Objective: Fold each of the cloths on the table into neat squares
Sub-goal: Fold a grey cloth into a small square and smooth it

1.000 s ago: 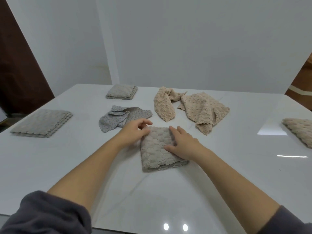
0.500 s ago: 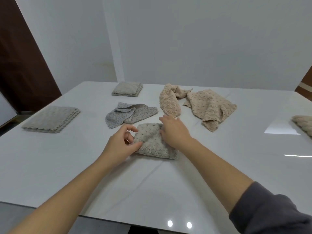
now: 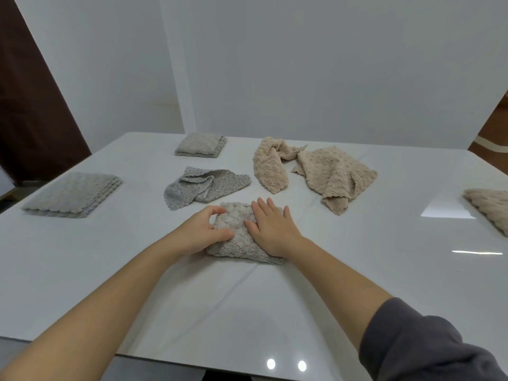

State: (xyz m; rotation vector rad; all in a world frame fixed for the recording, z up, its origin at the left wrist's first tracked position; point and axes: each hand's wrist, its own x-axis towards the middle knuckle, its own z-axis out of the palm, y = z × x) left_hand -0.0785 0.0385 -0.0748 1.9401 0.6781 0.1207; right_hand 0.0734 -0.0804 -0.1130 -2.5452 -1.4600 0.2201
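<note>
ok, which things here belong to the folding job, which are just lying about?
Job: near cloth under left hand and right hand; crumpled grey cloth; long beige cloth; wide beige cloth.
Lying about: folded left cloth; folded far cloth; rightmost cloth; table.

Bare indoor rm, white table [image 3: 357,276], plain walls [image 3: 330,78], brown panel [image 3: 27,119]

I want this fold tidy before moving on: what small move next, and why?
Probably slide the flat right hand outward over the folded cloth while the left hand pinches its left edge; the cloth looks puffy and its near edge uneven, not yet square.
</note>
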